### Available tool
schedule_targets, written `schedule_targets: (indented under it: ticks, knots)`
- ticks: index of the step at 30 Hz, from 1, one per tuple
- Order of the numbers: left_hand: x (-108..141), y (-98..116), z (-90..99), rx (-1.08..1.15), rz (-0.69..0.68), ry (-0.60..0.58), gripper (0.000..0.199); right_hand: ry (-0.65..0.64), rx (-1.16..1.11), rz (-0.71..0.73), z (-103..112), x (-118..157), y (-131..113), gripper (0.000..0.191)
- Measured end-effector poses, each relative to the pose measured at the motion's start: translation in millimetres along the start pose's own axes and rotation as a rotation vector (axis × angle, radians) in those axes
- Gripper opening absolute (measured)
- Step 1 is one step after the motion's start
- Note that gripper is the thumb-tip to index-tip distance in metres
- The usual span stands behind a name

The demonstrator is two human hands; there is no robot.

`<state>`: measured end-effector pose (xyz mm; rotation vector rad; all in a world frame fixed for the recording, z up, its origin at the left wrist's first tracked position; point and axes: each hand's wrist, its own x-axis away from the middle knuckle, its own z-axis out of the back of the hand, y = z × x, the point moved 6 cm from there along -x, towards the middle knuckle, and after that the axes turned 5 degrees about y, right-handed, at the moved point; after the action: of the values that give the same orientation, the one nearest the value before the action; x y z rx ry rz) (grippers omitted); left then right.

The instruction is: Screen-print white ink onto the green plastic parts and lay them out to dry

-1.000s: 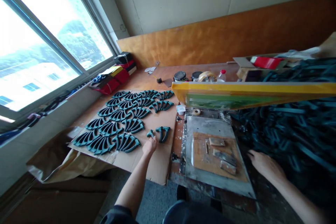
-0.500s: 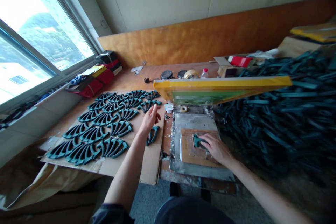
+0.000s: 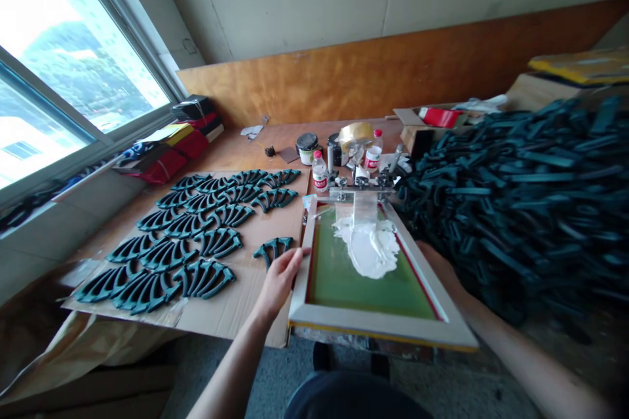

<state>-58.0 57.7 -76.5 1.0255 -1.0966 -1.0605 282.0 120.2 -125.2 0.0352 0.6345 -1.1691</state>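
Screen frame is being clasped at left rail by left hand, right rail being flanked by right hand (grip can't be told), long axis seemingly running away from body.

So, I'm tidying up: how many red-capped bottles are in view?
2: one bottle behind the far left corner of the screen frame, the other bottle farther back, right of the yellow tape roll. More may be hidden.

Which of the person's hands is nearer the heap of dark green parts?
Right. The right hand is beside the heap; the left hand is across the screen-printing frame, at its left edge.
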Motion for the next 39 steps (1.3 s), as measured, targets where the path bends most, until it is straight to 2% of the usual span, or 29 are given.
schedule_targets:
  ticks: [2,4,6,9,12,15,17,20,23,26,29,32,35,37,39]
  knots:
    - [3.4,-50.0,-5.0,-0.082,0.070,0.010,0.070,0.075,0.015,-0.059,14.8,-23.4,9.4,0.040]
    - [0.1,-87.9,-9.3,-0.197,0.099,0.050,0.077,0.107,0.033,-0.037,20.4,-52.0,-2.8,0.045]
    - [-5.8,-109.9,-12.6,-0.288,0.103,0.067,0.076,0.001,0.075,0.059,9.9,-77.1,-30.9,0.054]
    - [-11.8,-119.4,-14.7,-0.330,0.092,0.039,0.070,-0.260,0.138,0.116,-18.5,-86.4,-65.8,0.024]
    - [-11.7,-117.6,-12.7,-0.333,0.083,0.029,0.067,-0.331,0.117,0.184,-27.7,-60.3,-82.0,0.002]
    - [-9.6,-117.3,-11.1,-0.306,0.095,0.042,0.066,-0.341,-0.005,0.428,-16.5,-20.6,-92.4,0.014]
    - [-9.1,-118.1,-11.4,-0.289,0.102,0.047,0.066,-0.379,-0.084,0.555,-6.2,-4.8,-94.5,0.016]
    - [-10.1,-119.5,-11.4,-0.267,0.103,0.059,0.065,-0.435,-0.119,0.554,-1.1,-8.3,-91.1,0.012]
    - [-10.9,-121.7,-9.8,-0.212,0.116,0.079,0.067,-0.298,-0.098,0.450,-1.9,-17.6,-87.5,0.011]
    - [-10.1,-123.5,-9.2,-0.148,0.138,0.090,0.070,-0.113,-0.116,0.525,1.2,-1.7,-92.3,0.020]
    - [-8.8,-121.8,-11.1,-0.084,0.168,0.081,0.075,-0.154,-0.150,0.592,1.5,7.6,-94.0,0.019]
    - [-7.0,-109.6,-12.3,-0.006,0.185,0.061,0.086,-0.245,-0.104,0.452,-0.5,-27.1,-87.8,0.011]
    - [-2.5,-81.0,-9.7,0.026,0.193,0.024,0.098,-0.231,0.017,0.263,3.9,-84.6,-77.6,0.042]
    - [1.2,-52.5,-6.6,0.046,0.189,-0.005,0.092,-0.187,0.100,0.166,14.2,-115.4,-64.3,0.056]
    - [1.7,-18.5,-2.8,0.088,0.165,-0.002,0.074,-0.094,0.126,0.053,30.3,-131.6,-40.9,0.053]
